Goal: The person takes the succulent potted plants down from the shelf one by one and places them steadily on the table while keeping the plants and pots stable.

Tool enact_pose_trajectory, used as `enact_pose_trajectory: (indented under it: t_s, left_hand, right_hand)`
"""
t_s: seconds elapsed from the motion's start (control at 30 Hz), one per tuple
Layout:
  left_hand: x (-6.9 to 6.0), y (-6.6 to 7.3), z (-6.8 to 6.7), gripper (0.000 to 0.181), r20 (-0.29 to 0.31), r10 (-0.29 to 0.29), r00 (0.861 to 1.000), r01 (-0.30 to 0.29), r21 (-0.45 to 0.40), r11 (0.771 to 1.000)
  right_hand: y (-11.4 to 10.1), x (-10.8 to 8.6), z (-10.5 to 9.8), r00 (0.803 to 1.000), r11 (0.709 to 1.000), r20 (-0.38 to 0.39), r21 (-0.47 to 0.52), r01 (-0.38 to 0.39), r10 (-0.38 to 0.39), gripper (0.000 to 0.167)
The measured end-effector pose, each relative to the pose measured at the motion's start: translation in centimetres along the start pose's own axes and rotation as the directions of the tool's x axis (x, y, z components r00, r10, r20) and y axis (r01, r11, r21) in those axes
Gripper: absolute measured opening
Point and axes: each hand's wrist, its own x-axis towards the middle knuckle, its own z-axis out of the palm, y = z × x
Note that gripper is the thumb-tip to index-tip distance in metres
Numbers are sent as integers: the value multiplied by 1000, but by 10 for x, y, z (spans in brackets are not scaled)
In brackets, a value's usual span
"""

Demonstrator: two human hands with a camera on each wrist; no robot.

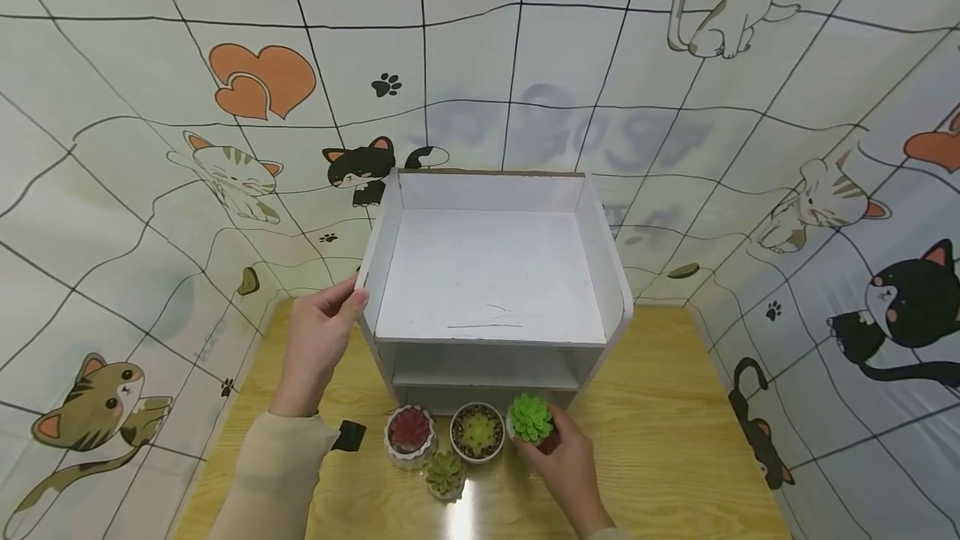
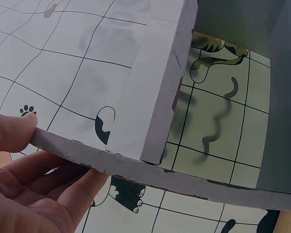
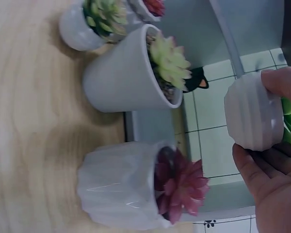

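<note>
A white open-fronted desktop shelf (image 1: 487, 273) stands on the wooden table. My left hand (image 1: 315, 348) grips the upper edge of its left side panel; the left wrist view shows thumb and fingers on opposite faces of that panel (image 2: 121, 165). In my right hand (image 1: 566, 469) is a potted succulent with bright green leaves (image 1: 531, 417). Its ribbed white pot (image 3: 252, 114) is off the table, pinched between thumb and fingers. Below it stands a white pot with a dark red succulent (image 3: 182, 184), mostly hidden in the head view.
Left of my right hand stand a yellow-green succulent (image 1: 477, 433), a red one (image 1: 410, 430) and a smaller green one (image 1: 446, 473), all in pots before the shelf. A black piece (image 1: 349, 437) shows beside the left sleeve. Cat-patterned cloth (image 1: 480, 57) encloses the wooden table (image 1: 675, 440).
</note>
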Motion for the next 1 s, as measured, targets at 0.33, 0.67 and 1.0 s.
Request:
enact_pose_trajectory:
  t_s: [0.33, 0.67, 1.0]
  left_hand:
    - [1, 0, 1, 38, 5, -16, 1000, 16, 6, 1000]
    - [1, 0, 1, 37, 4, -26, 1000, 26, 4, 1000]
    - [-1, 3, 0, 37, -5, -9, 1000, 9, 20, 1000]
  right_hand:
    - [7, -15, 4, 996, 991, -13, -105, 87, -89, 62]
    - [12, -27, 10, 998, 987, 9, -150, 56, -55, 68]
    - [20, -34, 19, 990, 969, -26, -212, 129, -138, 63]
